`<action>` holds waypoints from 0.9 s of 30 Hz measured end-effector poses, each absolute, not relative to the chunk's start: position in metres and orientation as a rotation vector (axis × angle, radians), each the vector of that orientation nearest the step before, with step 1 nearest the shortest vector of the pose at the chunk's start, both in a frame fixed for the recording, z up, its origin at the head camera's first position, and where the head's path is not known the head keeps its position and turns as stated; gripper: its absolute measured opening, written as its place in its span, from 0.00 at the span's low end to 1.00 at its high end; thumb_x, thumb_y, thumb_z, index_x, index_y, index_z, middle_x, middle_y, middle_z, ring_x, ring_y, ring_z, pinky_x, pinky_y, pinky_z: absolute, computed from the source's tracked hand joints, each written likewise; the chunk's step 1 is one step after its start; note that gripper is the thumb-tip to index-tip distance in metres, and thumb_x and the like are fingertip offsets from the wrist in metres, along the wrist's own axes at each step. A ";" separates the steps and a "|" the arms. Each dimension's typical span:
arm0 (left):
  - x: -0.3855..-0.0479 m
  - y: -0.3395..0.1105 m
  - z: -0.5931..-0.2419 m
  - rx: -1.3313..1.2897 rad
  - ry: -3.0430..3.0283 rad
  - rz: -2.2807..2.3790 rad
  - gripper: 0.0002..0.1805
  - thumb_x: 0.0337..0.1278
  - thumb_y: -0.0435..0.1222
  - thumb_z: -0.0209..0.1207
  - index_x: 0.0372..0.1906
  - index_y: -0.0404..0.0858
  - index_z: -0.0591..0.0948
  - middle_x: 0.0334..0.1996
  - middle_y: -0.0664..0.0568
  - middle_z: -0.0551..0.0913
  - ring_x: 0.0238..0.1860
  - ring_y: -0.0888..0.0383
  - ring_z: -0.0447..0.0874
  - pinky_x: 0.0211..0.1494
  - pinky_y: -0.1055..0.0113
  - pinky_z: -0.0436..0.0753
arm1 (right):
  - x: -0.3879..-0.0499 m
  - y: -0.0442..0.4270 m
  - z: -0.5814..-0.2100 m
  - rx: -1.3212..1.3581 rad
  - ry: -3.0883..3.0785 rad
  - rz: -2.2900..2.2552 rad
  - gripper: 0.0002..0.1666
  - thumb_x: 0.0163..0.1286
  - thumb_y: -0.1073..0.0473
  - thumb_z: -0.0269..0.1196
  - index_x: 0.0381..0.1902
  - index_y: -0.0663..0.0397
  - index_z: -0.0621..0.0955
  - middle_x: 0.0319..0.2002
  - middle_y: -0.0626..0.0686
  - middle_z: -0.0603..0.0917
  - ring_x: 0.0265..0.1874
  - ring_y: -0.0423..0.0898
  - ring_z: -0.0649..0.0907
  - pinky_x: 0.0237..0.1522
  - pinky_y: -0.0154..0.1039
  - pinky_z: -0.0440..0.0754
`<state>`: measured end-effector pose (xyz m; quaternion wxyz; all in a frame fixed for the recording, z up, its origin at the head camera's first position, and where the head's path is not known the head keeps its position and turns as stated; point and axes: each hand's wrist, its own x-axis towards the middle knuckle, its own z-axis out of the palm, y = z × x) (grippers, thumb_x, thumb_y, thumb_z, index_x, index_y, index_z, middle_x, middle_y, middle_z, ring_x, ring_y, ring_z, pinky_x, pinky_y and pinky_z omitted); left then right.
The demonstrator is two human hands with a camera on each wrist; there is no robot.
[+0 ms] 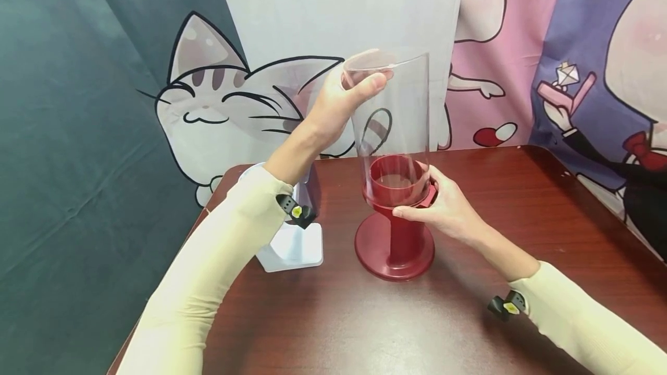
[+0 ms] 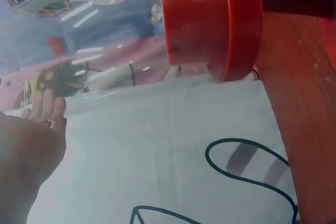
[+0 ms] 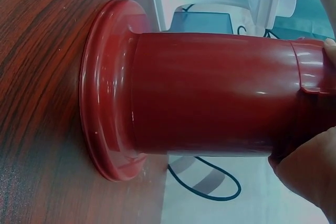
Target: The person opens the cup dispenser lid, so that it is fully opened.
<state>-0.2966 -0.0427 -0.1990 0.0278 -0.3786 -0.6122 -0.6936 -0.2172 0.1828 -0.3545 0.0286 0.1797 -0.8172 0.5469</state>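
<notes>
A tall clear plastic cylinder [image 1: 401, 109] stands upright over the round collar of a red pedestal stand [image 1: 396, 245]. My left hand [image 1: 341, 97] grips the cylinder's top rim, thumb on the near side. In the left wrist view, that hand [image 2: 31, 150] appears by the cylinder's far end, with the stand's red collar [image 2: 194, 19] at its other end. My right hand [image 1: 450, 207] holds the collar from the right, thumb in front. The right wrist view shows the red column [image 3: 215, 93] and part of the right hand [image 3: 310, 174]; its other fingers are mostly hidden.
Left of the stand is a white appliance with a flat base [image 1: 297, 245], partly hidden behind my left forearm. Everything stands on a dark reddish wooden table [image 1: 521, 207]. A cartoon-printed cloth [image 1: 292, 10] hangs behind it.
</notes>
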 end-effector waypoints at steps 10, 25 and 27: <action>-0.288 -0.041 -0.193 -1.211 -1.909 -2.094 0.37 0.61 0.30 0.64 0.76 0.30 0.68 0.62 0.40 0.83 0.62 0.51 0.84 0.67 0.59 0.81 | -0.216 0.183 -0.354 0.565 -2.501 1.703 0.58 0.61 0.52 0.81 0.82 0.50 0.62 0.68 0.56 0.79 0.63 0.55 0.81 0.52 0.34 0.86; -0.275 -0.048 -0.184 -1.152 -1.828 -2.092 0.39 0.59 0.28 0.63 0.76 0.30 0.67 0.62 0.42 0.83 0.60 0.49 0.84 0.66 0.58 0.81 | -0.214 0.183 -0.350 0.548 -2.536 1.662 0.57 0.60 0.49 0.82 0.80 0.48 0.65 0.65 0.54 0.81 0.61 0.52 0.81 0.52 0.32 0.86; -0.276 -0.048 -0.182 -1.147 -1.792 -2.112 0.39 0.59 0.27 0.62 0.77 0.29 0.66 0.62 0.41 0.83 0.61 0.49 0.84 0.68 0.59 0.80 | -0.214 0.184 -0.350 0.535 -2.544 1.636 0.57 0.59 0.48 0.82 0.80 0.48 0.66 0.65 0.53 0.81 0.61 0.52 0.81 0.51 0.31 0.85</action>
